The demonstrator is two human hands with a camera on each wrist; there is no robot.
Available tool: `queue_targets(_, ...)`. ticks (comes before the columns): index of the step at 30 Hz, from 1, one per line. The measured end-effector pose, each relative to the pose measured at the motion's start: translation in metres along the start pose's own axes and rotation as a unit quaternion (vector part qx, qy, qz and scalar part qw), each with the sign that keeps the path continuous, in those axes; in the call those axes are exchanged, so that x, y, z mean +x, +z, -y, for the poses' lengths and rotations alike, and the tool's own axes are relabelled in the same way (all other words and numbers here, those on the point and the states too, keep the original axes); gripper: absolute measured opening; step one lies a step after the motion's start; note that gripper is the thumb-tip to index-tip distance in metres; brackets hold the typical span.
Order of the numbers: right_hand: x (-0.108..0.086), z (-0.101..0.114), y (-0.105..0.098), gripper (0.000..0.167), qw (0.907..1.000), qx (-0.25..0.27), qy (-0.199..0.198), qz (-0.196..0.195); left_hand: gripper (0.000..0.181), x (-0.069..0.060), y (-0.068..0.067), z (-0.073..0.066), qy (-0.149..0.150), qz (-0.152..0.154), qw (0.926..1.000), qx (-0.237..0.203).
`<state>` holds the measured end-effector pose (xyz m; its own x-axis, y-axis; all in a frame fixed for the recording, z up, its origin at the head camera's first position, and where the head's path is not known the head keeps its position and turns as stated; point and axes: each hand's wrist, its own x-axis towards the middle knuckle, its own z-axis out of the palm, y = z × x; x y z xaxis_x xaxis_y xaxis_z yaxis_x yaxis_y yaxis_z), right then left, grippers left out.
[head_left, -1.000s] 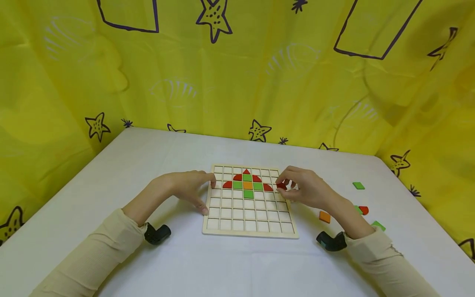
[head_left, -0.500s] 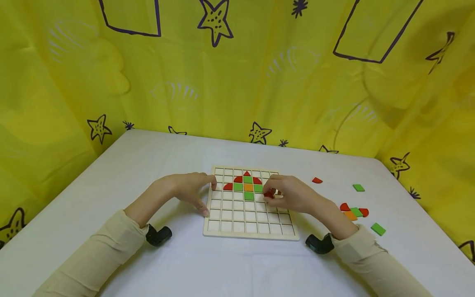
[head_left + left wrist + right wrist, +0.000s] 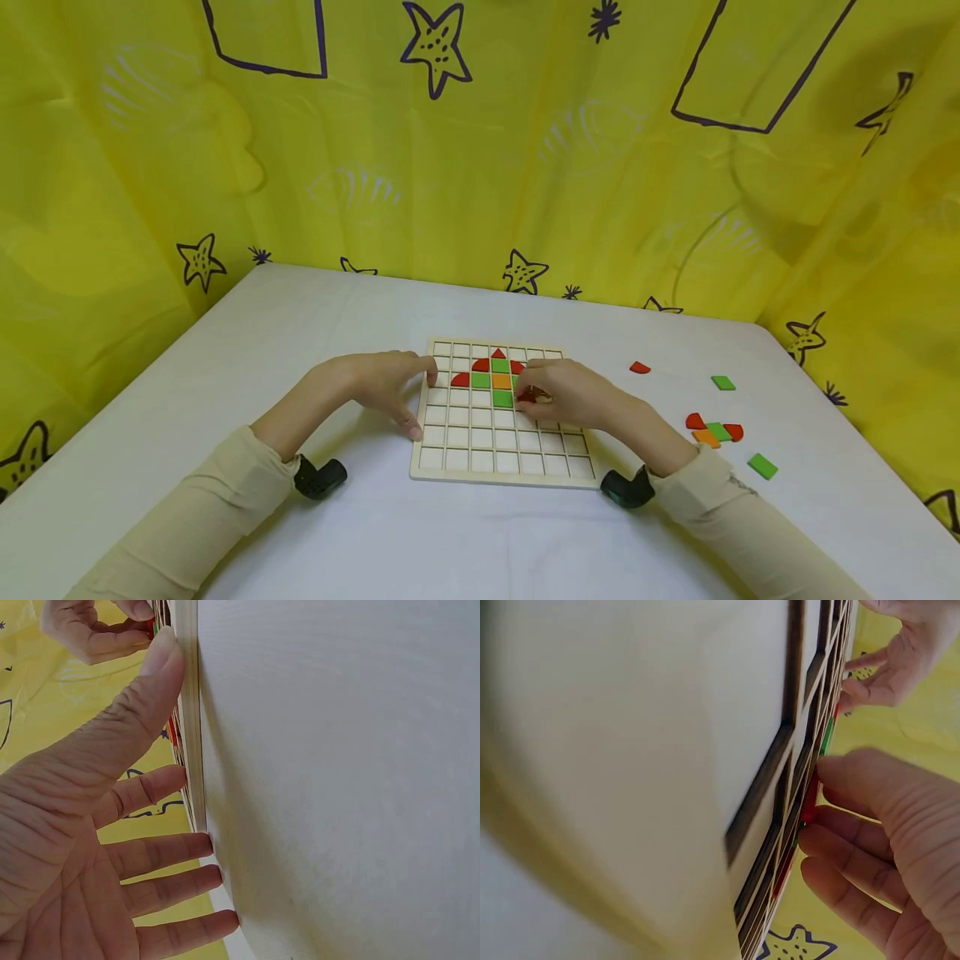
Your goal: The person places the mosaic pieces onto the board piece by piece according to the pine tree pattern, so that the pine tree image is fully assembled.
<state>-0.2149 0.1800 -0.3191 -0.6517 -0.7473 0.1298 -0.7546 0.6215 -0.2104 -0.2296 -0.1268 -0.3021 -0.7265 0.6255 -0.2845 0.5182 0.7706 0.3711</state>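
A pale wooden grid board [image 3: 506,478] lies on the white table, with red, green and orange tiles in its upper cells. My left hand [image 3: 382,387] rests at the board's left edge, thumb and fingers spread along it; in the left wrist view the thumb of the left hand [image 3: 97,795] touches the rim. My right hand [image 3: 577,396] is over the cells right of the lower green tile [image 3: 502,399], pinching a red piece [image 3: 529,395]. In the right wrist view the red piece [image 3: 811,796] sits between thumb and fingers of the right hand [image 3: 892,832], close to the grid.
Right of the board lie loose tiles: a red one [image 3: 640,367], a green one [image 3: 723,382], another green one [image 3: 762,466], and a small cluster with red, green and an orange tile [image 3: 706,437]. A yellow patterned curtain [image 3: 480,167] stands behind the table.
My right hand has moved left with the red piece, from the board's right edge to near its middle columns, uncovering loose tiles on the right. The left hand stays at the left edge.
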Motion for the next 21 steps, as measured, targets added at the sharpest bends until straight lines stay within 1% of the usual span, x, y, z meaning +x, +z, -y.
queue_targets(4, 0.001, 0.001, 0.001, 0.005, 0.9998, -0.005, -0.017, -0.003, 0.063, 0.001, 0.001, 0.0, -0.001, 0.0, 1.0, 0.001)
queue_targets(6, 0.0, 0.002, 0.001, 0.005, 0.9999, -0.005, -0.015, -0.003, 0.064, 0.002, 0.001, 0.0, -0.001, -0.001, 1.0, 0.004)
queue_targets(9, -0.002, 0.005, -0.001, 0.004, 1.0, -0.002, -0.006, 0.001, 0.064, 0.002, 0.001, 0.001, -0.001, 0.0, 1.0, 0.006)
queue_targets(13, -0.009, 0.006, -0.005, 0.006, 0.9998, -0.001, 0.018, 0.003, 0.064, 0.002, 0.002, 0.0, 0.003, -0.001, 1.0, 0.003)
queue_targets(21, -0.03, -0.005, -0.015, 0.008, 0.9989, 0.01, 0.038, -0.025, 0.063, 0.001, 0.002, 0.001, 0.008, -0.008, 0.9999, 0.008)
